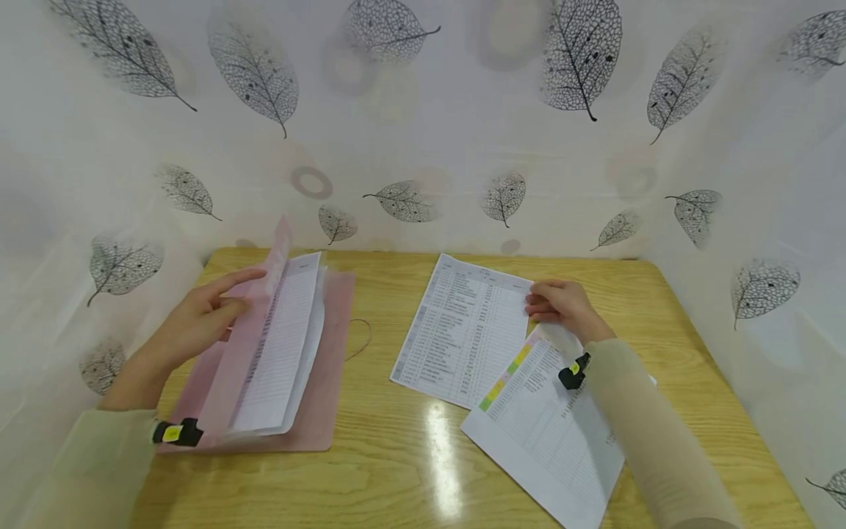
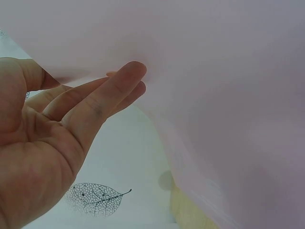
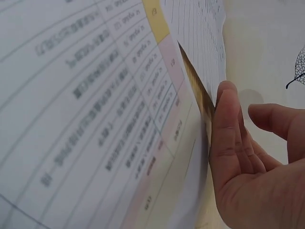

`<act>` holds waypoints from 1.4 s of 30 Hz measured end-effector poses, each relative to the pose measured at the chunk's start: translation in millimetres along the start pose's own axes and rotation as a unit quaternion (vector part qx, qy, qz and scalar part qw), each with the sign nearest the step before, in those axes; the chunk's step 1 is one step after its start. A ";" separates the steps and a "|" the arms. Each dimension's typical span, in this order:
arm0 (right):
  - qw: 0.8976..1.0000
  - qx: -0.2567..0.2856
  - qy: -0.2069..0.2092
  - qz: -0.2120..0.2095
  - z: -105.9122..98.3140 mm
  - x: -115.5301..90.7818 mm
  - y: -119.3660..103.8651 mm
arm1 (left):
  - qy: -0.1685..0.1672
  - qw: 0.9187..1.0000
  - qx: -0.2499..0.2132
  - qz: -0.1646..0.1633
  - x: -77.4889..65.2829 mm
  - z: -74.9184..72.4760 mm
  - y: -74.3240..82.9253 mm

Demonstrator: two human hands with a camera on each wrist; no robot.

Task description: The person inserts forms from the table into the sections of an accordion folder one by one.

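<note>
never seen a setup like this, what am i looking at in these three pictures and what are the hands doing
There is no robot: a person works with two bare hands. The wide picture comes from a camera on the head, looking forward and down; the close ones come from cameras on the left and right wrists.

On the wooden table lie an open pink folder with papers in it, a printed sheet, and another sheet with a coloured strip, overlapping the first.

The left hand touches the folder's raised pink cover; whether it pinches it is hard to tell. The right hand is at the printed sheet's edge, thumb apart from the fingers, so no grip shows.
</note>
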State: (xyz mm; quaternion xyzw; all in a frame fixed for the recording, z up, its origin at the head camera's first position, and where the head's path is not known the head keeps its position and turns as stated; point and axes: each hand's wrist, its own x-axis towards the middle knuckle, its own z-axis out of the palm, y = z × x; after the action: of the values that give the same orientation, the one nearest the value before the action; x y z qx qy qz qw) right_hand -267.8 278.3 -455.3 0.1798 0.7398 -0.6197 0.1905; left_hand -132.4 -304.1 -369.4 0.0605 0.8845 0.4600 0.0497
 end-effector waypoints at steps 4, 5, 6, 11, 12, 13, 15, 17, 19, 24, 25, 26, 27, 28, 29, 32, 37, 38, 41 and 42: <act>1.000 0.001 0.000 0.013 -3.5 2.1 1.8 | -0.001 1.000 -0.006 0.002 -0.5 0.1 0.1; 1.000 -0.001 -0.001 0.015 -4.1 2.1 2.0 | -0.001 1.000 -0.008 0.003 -0.5 0.2 0.0; 1.000 -0.003 -0.001 0.018 -4.3 2.0 2.0 | -0.002 1.000 -0.010 0.005 -0.4 0.3 -0.1; 1.000 -0.014 0.000 0.028 -4.0 1.4 0.9 | -0.002 1.000 -0.014 0.006 -0.1 0.2 -0.7; 0.999 -0.015 0.001 0.030 -3.9 1.6 0.7 | -0.002 1.000 -0.015 0.006 -0.1 0.1 -0.8; 0.999 -0.016 0.003 0.031 -4.3 2.0 0.7 | -0.002 1.000 -0.014 0.005 -0.1 0.0 -0.7; 0.999 -0.015 0.008 0.034 -5.3 3.2 0.7 | -0.002 1.000 -0.012 0.003 0.0 -0.3 -0.6; 0.999 -0.014 0.015 0.035 -6.5 4.8 0.9 | -0.001 1.000 -0.009 0.001 -0.1 -0.6 -0.4; 0.999 -0.011 0.020 0.036 -7.6 6.5 1.1 | 0.000 1.000 -0.007 0.000 -0.2 -0.7 -0.2; 0.999 -0.008 0.016 0.036 -7.2 10.8 1.8 | 0.000 1.000 -0.013 0.001 -0.3 0.0 0.1; 0.999 -0.009 0.014 0.037 -6.4 11.2 1.6 | -0.001 1.000 -0.014 0.001 -0.3 0.1 0.2; 0.999 -0.009 0.013 0.038 -5.8 11.6 1.5 | -0.001 1.000 -0.013 0.000 -0.2 0.2 0.1; 0.999 -0.009 0.013 0.039 -5.0 11.9 1.3 | -0.001 1.000 -0.013 -0.001 -0.2 0.4 0.3; 0.999 -0.010 0.013 0.039 -4.5 11.9 1.1 | -0.002 1.000 -0.013 -0.002 -0.1 0.4 0.5; 0.999 -0.010 0.011 0.040 -3.9 11.6 0.7 | -0.001 1.000 -0.012 -0.002 -0.1 0.5 0.7; 0.999 -0.011 0.011 0.042 -3.0 12.0 0.1 | -0.001 1.000 -0.010 0.000 -0.3 0.4 1.6; 0.999 -0.010 0.014 0.049 -0.8 16.0 0.1 | 0.000 1.000 -0.008 0.002 -0.6 0.3 2.7; 0.999 -0.009 0.013 0.049 -0.2 16.4 -0.1 | 0.000 1.000 -0.007 0.001 -0.7 0.3 2.7; 0.999 -0.002 0.011 0.048 2.1 17.6 -1.0 | 0.001 1.000 -0.004 0.001 -0.6 0.2 2.7; 0.999 -0.001 0.009 0.047 2.8 17.9 -1.4 | 0.001 1.000 -0.004 0.001 -0.6 0.1 2.8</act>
State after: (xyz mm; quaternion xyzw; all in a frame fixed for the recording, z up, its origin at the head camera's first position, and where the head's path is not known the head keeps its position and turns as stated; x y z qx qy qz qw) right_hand -283.8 275.9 -463.5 0.2198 0.7326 -0.6080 0.2131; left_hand -131.6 -302.5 -367.2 0.0603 0.8828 0.4633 0.0484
